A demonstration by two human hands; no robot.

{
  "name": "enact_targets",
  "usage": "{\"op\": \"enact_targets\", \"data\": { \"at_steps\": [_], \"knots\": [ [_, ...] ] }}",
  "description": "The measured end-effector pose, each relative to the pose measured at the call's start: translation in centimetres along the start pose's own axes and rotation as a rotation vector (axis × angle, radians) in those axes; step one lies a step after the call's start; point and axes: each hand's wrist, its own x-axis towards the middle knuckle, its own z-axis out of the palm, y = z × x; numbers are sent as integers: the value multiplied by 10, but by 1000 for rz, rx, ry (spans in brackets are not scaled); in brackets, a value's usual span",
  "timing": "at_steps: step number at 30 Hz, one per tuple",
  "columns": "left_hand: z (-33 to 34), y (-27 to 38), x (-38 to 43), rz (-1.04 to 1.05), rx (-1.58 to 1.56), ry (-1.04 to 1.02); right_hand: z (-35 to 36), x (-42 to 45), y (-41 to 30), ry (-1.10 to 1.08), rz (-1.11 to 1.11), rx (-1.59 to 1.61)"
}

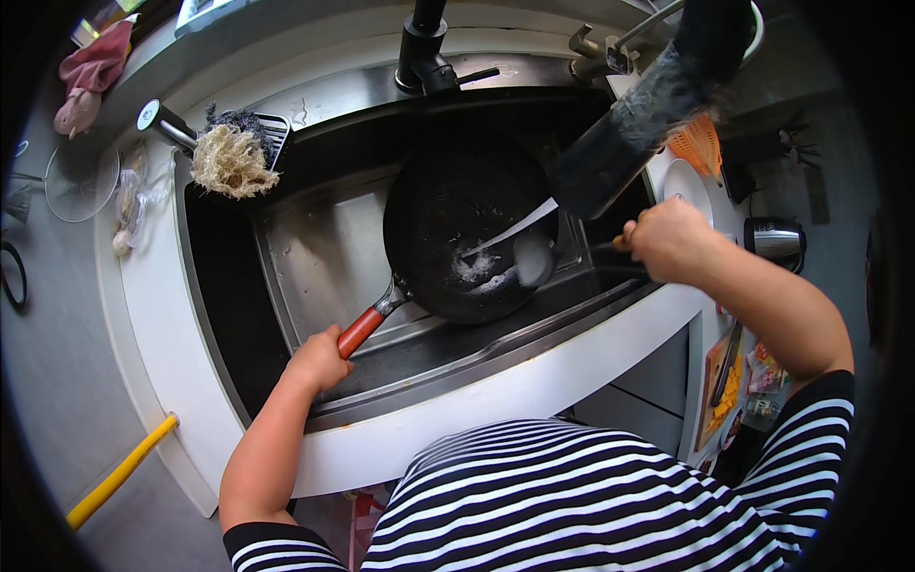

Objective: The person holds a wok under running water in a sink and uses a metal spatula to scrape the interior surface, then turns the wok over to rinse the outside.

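A dark wok (457, 193) sits over the sink (322, 243), its red handle pointing towards me at the lower left. My left hand (322, 360) is closed round that handle. My right hand (668, 239) grips the wooden handle end of a metal ladle or spatula, whose blurred head (534, 259) is over the near right part of the wok. A stream of water (511, 227) runs from a thick dark spout or tube (607, 157) into the wok and splashes there. Whitish foam or water lies around the splash.
A black faucet (423, 53) stands behind the sink. Fibrous scrubbers (232, 161) rest on a rack at its left corner. A mesh strainer (82, 175) hangs at left. To the right are a white plate (686, 187), orange basket (697, 146), electric kettle (775, 239), and cutting board (708, 411) with a knife and yellow pieces.
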Motion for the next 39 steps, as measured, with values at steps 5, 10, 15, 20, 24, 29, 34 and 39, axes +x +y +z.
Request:
{"op": "enact_targets", "data": {
  "at_steps": [5,10,15,20,24,29,34,39],
  "knots": [
    [-1,5,-4,-33,52,41,12,3,-12,29,74,222],
    [4,0,0,-38,12,32,25,5,16,20,211,57],
    [7,-12,8,61,-38,44,37,17,3,-6,126,186],
    [5,-16,15,-79,-209,-113,32,37,-56,178,118,557],
    [3,-14,15,-111,-287,-176,31,34,-46,324,193,535],
    [0,-13,17,-103,-343,-232,47,10,-6,91,229,440],
    [-1,-10,17,-157,-320,-253,45,41,-33,82,293,545],
    [-4,-5,15,-144,-301,-249,18,56,-35,378,244,617]
  ]
}}
